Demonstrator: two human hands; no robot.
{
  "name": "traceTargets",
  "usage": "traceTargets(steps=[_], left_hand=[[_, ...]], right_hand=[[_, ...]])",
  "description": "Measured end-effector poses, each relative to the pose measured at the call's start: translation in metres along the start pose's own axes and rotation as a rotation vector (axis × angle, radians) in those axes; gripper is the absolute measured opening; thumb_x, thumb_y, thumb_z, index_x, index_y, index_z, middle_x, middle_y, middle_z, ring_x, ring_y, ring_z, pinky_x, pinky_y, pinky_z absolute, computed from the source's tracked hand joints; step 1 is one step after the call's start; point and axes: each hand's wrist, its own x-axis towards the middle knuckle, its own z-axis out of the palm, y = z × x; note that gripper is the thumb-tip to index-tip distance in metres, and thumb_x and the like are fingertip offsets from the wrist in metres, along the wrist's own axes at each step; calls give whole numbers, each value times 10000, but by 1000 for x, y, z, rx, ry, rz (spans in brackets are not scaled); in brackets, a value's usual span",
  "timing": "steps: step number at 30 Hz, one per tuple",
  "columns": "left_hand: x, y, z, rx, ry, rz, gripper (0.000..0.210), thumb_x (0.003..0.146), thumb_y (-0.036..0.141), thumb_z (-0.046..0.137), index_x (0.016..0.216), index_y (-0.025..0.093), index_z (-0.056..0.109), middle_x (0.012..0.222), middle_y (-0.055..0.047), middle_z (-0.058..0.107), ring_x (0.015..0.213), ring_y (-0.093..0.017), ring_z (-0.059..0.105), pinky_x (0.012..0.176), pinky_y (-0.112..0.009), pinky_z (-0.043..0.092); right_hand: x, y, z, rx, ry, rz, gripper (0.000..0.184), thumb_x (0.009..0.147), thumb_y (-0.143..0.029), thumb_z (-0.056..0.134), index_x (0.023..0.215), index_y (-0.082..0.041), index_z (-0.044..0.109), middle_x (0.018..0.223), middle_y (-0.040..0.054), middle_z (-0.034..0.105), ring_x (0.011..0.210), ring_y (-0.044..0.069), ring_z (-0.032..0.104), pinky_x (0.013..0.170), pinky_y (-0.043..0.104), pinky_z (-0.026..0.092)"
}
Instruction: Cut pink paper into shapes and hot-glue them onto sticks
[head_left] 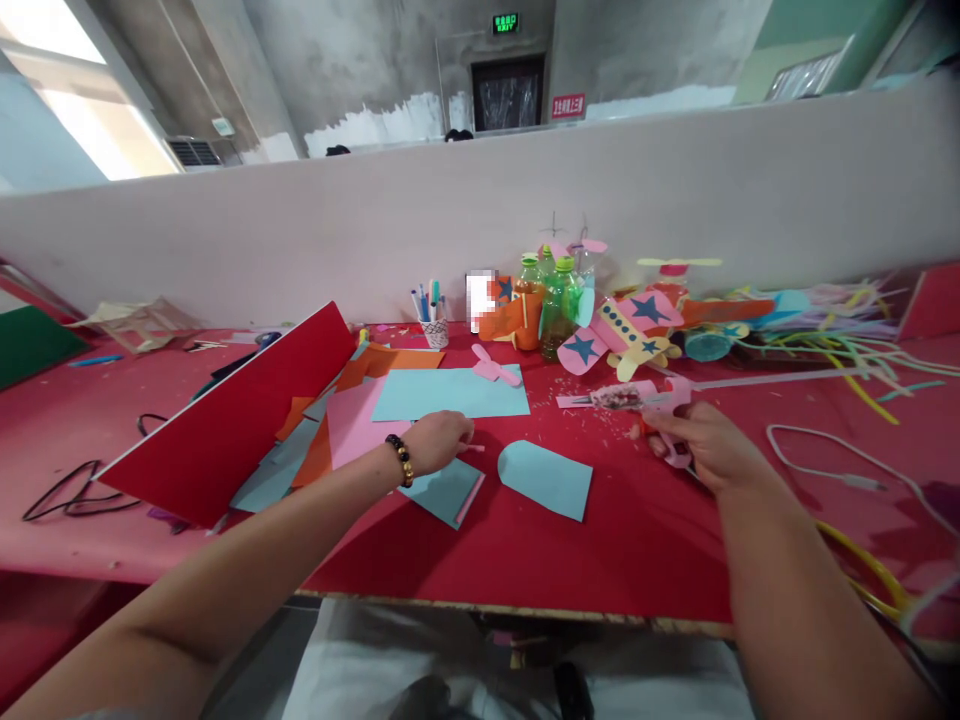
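Note:
My right hand grips a pink hot glue gun, its nozzle pointing left over the table, a long glue stick sticking out behind. My left hand, with a bead bracelet at the wrist, is closed above the light blue paper; a small pink bit shows by its fingertips, and what they hold is unclear. Below it lie blue paper pieces with a pink edge. Between my hands lies a round-ended blue paper piece. A pink paper propeller rests on a blue sheet.
A red board leans at left over orange and blue papers. Behind stand a pen cup, green bottles and a paper-decorated plane. Coloured strips lie at right, near a white cable and a yellow loop.

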Motion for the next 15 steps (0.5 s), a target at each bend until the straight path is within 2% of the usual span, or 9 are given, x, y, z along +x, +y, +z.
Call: traceTargets(steps=[2,4,7,8,10,12,15], left_hand=[[-1,10,-7,-30,32,-13,105,850,203,477,828,158,570,766,-31,604,693,-151,520,652,-270,369],[-1,28,-15,-126,75,24,142,864,239,464,952,174,555,794,-19,615,702,-147,532,632,-256,374],[-1,64,-14,-279,47,265,194,862,186,446,1010,220,567,868,3,626,783,-129,559,691,-224,399],[1,76,-10,-280,29,361,216,865,171,439,1007,234,589,935,1,624,848,-129,564,740,-220,404],[6,94,3,-231,-5,458,294,865,142,415,1052,265,605,994,-4,612,891,-131,566,762,-220,410],[13,103,18,-142,-18,468,324,856,138,417,1096,257,599,977,-25,611,871,-146,570,755,-237,419],[25,103,35,4,-1,458,291,820,119,448,1040,195,623,910,-62,619,892,-185,561,824,-281,412]], right_hand=[[-1,0,-2,-26,-19,4,266,700,-365,723,635,-115,659,441,16,548,415,82,460,369,184,306],[-1,-1,-1,0,-2,-23,259,698,-355,727,637,-112,661,466,23,568,424,80,469,385,188,319],[0,-2,1,55,30,-49,236,680,-334,743,650,-117,654,530,34,612,428,74,470,386,191,318],[1,-2,2,67,37,-50,230,675,-330,745,656,-120,652,537,33,616,427,74,469,382,192,314],[2,-2,3,73,47,-48,227,668,-329,748,651,-125,649,525,28,609,421,77,465,376,195,310],[2,-1,4,70,52,-57,231,664,-336,748,637,-129,648,527,28,608,419,78,461,377,199,319],[2,-1,5,68,53,-66,233,660,-348,748,645,-136,652,560,37,620,423,82,458,367,204,317]])
